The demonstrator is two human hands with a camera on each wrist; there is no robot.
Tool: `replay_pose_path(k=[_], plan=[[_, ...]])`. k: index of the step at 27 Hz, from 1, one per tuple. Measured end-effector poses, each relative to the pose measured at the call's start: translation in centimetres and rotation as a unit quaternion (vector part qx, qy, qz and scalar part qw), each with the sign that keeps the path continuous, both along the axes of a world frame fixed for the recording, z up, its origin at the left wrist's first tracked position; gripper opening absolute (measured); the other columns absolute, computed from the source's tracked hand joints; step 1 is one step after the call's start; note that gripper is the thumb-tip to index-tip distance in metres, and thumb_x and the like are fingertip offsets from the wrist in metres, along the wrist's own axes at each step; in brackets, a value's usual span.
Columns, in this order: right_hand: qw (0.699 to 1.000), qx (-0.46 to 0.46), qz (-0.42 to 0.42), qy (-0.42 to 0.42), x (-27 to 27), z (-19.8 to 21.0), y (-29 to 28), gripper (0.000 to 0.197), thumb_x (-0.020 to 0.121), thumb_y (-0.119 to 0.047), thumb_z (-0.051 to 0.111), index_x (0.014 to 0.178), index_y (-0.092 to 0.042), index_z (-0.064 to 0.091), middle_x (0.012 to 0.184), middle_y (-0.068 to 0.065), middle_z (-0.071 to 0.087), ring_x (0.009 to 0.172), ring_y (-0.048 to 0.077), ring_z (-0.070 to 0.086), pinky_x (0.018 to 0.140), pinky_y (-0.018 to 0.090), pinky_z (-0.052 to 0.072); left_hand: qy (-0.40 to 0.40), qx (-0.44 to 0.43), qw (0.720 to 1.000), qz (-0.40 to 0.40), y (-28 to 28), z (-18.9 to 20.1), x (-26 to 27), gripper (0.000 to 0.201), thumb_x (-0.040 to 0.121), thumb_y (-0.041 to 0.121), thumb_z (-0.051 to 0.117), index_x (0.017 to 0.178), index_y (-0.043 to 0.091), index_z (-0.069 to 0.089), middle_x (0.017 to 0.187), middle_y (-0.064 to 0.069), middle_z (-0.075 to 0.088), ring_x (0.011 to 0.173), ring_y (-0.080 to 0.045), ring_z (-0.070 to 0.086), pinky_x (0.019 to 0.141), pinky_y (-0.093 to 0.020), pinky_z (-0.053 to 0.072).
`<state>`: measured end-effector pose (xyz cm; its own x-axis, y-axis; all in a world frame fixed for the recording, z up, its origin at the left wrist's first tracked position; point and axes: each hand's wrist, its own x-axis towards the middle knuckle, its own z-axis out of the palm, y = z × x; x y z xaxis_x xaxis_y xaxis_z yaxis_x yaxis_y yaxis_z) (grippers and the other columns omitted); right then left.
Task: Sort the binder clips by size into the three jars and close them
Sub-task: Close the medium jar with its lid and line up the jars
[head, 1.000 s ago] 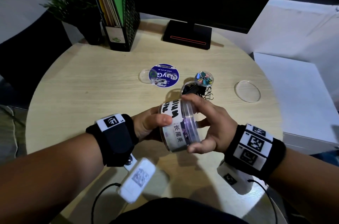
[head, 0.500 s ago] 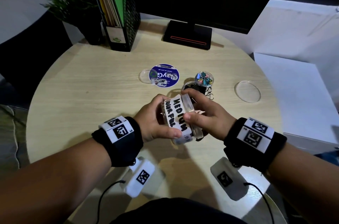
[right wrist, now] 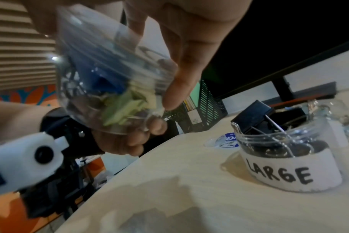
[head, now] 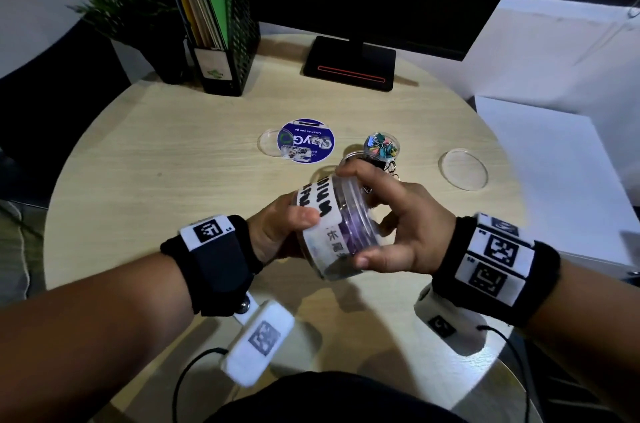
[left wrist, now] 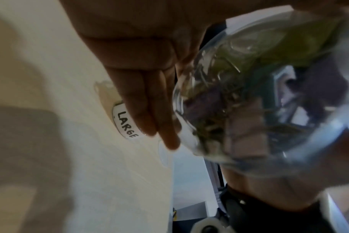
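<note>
I hold the clear "MEDIUM" jar (head: 322,214) tilted on its side above the table's near part. My left hand (head: 282,232) grips its labelled body, thumb on top. My right hand (head: 398,218) curls round the clear lid (head: 360,214) on its mouth, thumb below and fingers above. Coloured clips show inside the medium jar (right wrist: 110,88) and blur in the medium jar (left wrist: 259,94). The "LARGE" jar (right wrist: 289,159) stands open with black clips just beyond my right hand. A small jar (head: 381,145) of colourful clips stands open behind it.
A loose clear lid (head: 462,169) lies at the right of the round wooden table (head: 173,180). A smaller lid (head: 268,142) lies beside a blue sticker (head: 306,140). A monitor base (head: 349,64), a black file holder (head: 221,41) and a plant (head: 131,3) stand at the back.
Both hands twisted against each other round the medium jar: half a second ago its label faced up, now it has rolled back and the jar is held slightly higher.
</note>
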<state>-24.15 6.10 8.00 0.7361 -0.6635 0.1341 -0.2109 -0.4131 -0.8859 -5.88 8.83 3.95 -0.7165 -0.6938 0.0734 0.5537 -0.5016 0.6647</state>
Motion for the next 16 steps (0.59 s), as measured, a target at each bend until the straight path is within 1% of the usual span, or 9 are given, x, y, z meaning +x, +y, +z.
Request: replay_pose_path(k=[3,7,9,11,12,13,14,15,16], plan=[[0.998,-0.052,0.028,-0.001,0.1,0.3,0.3,0.079,0.061,-0.045,0.077,0.127,-0.034,0.033,0.118,-0.016,0.049,0.106,-0.008,0.049,0.068,0.001,0.042,0.031,0.006,0.997,-0.068,0.2,0.8,0.0,0.046,0.087,0.022,0.055,0.128,0.003,0.044,0.111,-0.022,0.058,0.094,-0.032,0.062,0.083,-0.035,0.051],[0.994,-0.096,0.05,-0.015,0.1,-0.5,0.8,0.076,0.068,-0.054,0.068,0.129,-0.027,0.032,0.123,0.002,0.042,0.116,0.005,0.044,0.071,0.003,0.044,-0.015,0.002,0.996,-0.088,-0.3,0.5,0.9,0.042,0.087,0.025,0.056,0.125,0.009,0.047,0.113,-0.018,0.06,0.1,-0.031,0.062,0.086,-0.039,0.047],[0.993,-0.105,0.052,-0.022,0.1,-1.0,0.8,0.077,0.069,-0.056,0.067,0.13,-0.024,0.033,0.125,0.005,0.041,0.121,0.01,0.042,0.075,0.004,0.044,-0.06,0.013,0.995,-0.08,-0.4,0.1,1.3,0.051,0.08,0.029,0.065,0.124,0.013,0.045,0.111,-0.018,0.059,0.097,-0.035,0.062,0.084,-0.045,0.043],[0.993,-0.105,0.045,-0.03,0.1,-1.4,0.9,0.077,0.069,-0.058,0.067,0.13,-0.025,0.033,0.125,0.0,0.041,0.122,0.01,0.041,0.076,0.005,0.045,-0.041,0.051,0.994,-0.086,-0.5,-0.3,1.7,0.062,0.076,0.026,0.07,0.125,0.009,0.036,0.109,-0.023,0.056,0.094,-0.04,0.061,0.083,-0.047,0.043],[0.994,-0.099,0.036,-0.038,0.1,-1.6,0.9,0.076,0.069,-0.059,0.066,0.13,-0.026,0.033,0.125,-0.004,0.041,0.121,0.008,0.042,0.075,0.006,0.046,-0.06,0.05,0.993,-0.092,-0.6,-0.2,1.6,0.067,0.074,0.03,0.072,0.125,0.007,0.035,0.107,-0.024,0.056,0.092,-0.039,0.061,0.08,-0.045,0.044],[0.995,-0.087,0.024,-0.045,0.2,-1.6,0.9,0.075,0.069,-0.06,0.066,0.129,-0.029,0.034,0.125,-0.01,0.041,0.119,0.005,0.044,0.074,0.006,0.047,-0.091,0.035,0.99,-0.103,-0.6,0.0,1.4,0.071,0.071,0.035,0.073,0.124,0.005,0.035,0.104,-0.025,0.056,0.088,-0.037,0.061,0.074,-0.041,0.041],[0.996,-0.073,0.012,-0.052,0.2,-1.6,0.9,0.074,0.068,-0.06,0.066,0.129,-0.031,0.035,0.125,-0.016,0.042,0.116,0.003,0.046,0.072,0.007,0.048,-0.09,0.021,0.989,-0.114,-0.5,0.3,1.1,0.073,0.071,0.037,0.071,0.122,0.003,0.032,0.099,-0.025,0.055,0.083,-0.035,0.059,0.066,-0.037,0.034],[0.997,-0.057,0.0,-0.056,0.3,-1.5,0.9,0.074,0.067,-0.059,0.068,0.129,-0.033,0.036,0.124,-0.02,0.044,0.113,0.001,0.049,0.071,0.008,0.049,-0.051,0.013,0.992,-0.116,-0.5,0.5,0.7,0.069,0.073,0.034,0.067,0.12,0.003,0.026,0.095,-0.025,0.052,0.08,-0.033,0.057,0.06,-0.035,0.029],[0.997,-0.042,-0.012,-0.057,0.3,-1.4,0.9,0.075,0.065,-0.058,0.07,0.128,-0.035,0.037,0.122,-0.019,0.047,0.108,0.0,0.052,0.07,0.01,0.05,-0.009,0.016,0.994,-0.107,-0.4,0.8,0.3,0.064,0.077,0.03,0.064,0.12,0.006,0.023,0.093,-0.025,0.051,0.078,-0.031,0.056,0.057,-0.033,0.029]])
